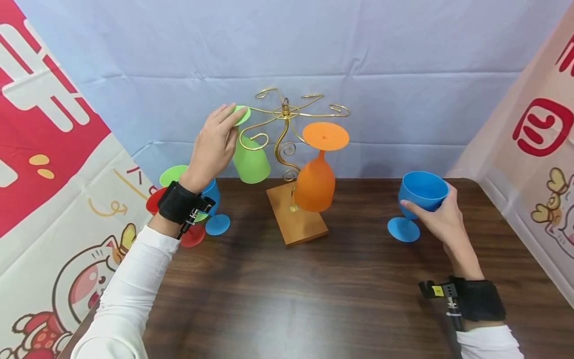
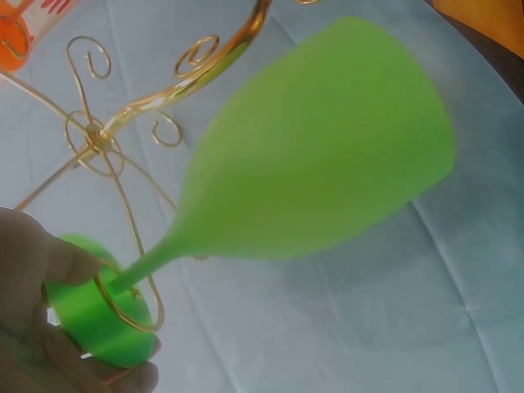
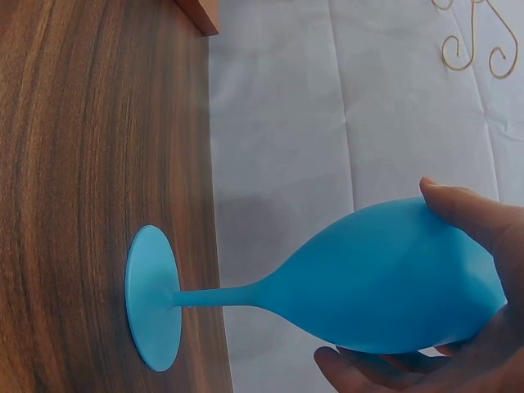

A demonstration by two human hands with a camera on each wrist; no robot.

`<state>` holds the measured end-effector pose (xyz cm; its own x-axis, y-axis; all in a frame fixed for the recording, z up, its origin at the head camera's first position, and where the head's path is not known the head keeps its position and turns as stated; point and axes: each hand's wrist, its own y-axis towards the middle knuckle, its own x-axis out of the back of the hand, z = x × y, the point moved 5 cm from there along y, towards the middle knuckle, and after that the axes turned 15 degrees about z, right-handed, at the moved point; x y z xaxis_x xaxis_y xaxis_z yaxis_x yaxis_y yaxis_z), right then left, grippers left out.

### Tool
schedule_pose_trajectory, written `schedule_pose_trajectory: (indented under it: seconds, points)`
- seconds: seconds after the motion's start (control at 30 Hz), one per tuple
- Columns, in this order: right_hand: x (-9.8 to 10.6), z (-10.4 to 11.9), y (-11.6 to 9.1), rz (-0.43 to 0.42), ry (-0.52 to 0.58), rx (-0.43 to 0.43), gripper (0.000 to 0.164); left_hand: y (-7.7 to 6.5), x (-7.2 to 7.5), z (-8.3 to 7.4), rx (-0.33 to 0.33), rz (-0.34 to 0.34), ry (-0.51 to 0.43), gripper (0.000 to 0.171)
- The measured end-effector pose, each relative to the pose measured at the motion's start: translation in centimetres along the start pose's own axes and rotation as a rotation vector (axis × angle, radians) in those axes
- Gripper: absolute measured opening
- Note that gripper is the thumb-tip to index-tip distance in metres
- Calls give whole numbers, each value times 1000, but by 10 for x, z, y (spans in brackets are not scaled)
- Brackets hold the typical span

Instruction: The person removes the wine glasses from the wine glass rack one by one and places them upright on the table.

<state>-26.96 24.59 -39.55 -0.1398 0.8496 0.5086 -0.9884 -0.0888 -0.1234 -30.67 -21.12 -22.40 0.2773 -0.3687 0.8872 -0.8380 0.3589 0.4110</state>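
Observation:
My left hand (image 1: 215, 144) pinches the round foot of a green wine glass (image 1: 252, 162), which hangs bowl-down at the left of a gold wire glass rack (image 1: 286, 113). In the left wrist view, the green glass's stem (image 2: 151, 266) lies within the curl of a rack hook (image 2: 157, 307). An orange wine glass (image 1: 317, 184) hangs upside down from the rack's front arm. On the right, my right hand (image 1: 441, 214) grips an upright blue wine glass (image 1: 423, 192) round its bowl, its foot (image 3: 154, 299) close over the table.
Behind my left forearm stand a red glass (image 1: 193, 235), a second blue glass (image 1: 217, 224) and a green one (image 1: 174, 173), partly hidden. The rack's wooden base (image 1: 298, 224) sits on the dark wood table (image 1: 278, 294). A pale cloth (image 1: 403, 75) hangs behind.

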Motion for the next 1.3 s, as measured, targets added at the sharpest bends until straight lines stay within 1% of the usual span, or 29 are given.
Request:
schedule_pose_trajectory:
  seconds: [0.3,0.43,0.7,0.93,1.1,1.3]
  points:
    - [-1,0,0,-5,-6,-2,106,-4,-1,4,43,17,-1,45]
    - [-1,-1,0,-2,-8,-11,106,-3,-1,5,55,19,-7,46]
    - [-3,0,1,4,-10,-5,105,2,-1,6,71,25,3,48]
    - [-3,-1,-1,2,-9,-23,106,8,-1,4,63,55,22,46]
    - [-2,-2,0,-2,-7,-21,106,13,0,3,67,53,-3,46]
    - [-2,-1,-1,-2,-10,-24,105,14,-1,5,118,36,-21,46]
